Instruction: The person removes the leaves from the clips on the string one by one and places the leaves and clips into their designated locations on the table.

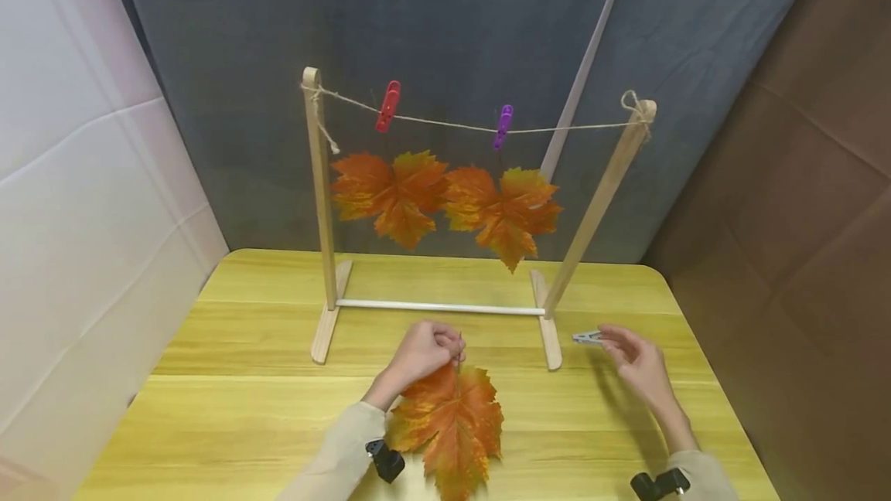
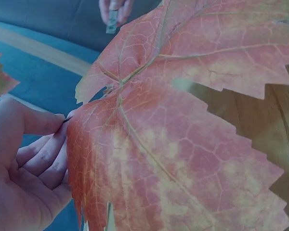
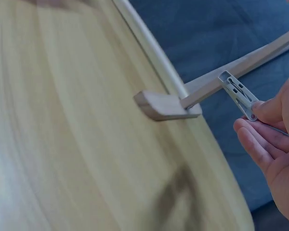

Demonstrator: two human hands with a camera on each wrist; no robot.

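Note:
My left hand (image 1: 426, 350) pinches the stem of an orange maple leaf (image 1: 455, 427), which hangs down in front of the wooden stand. In the left wrist view the leaf (image 2: 149, 139) fills most of the picture, its stem between thumb and fingers. Out to the right, my right hand (image 1: 636, 366) holds a grey clothespin (image 1: 588, 338) by its rear end between thumb and fingers. Seen from the right wrist, the clothespin (image 3: 238, 95) points away from the hand. Two more leaves hang from the string (image 1: 445, 123), one under a red clothespin (image 1: 388, 107), the other under a purple clothespin (image 1: 503, 127).
A left wooden post (image 1: 322, 199) and a right wooden post (image 1: 600, 207) carry the string. Their feet are joined by a white rod (image 1: 438, 306) low over the wood-grain table (image 1: 230, 408). A dark grey cloth (image 1: 445, 14) hangs behind.

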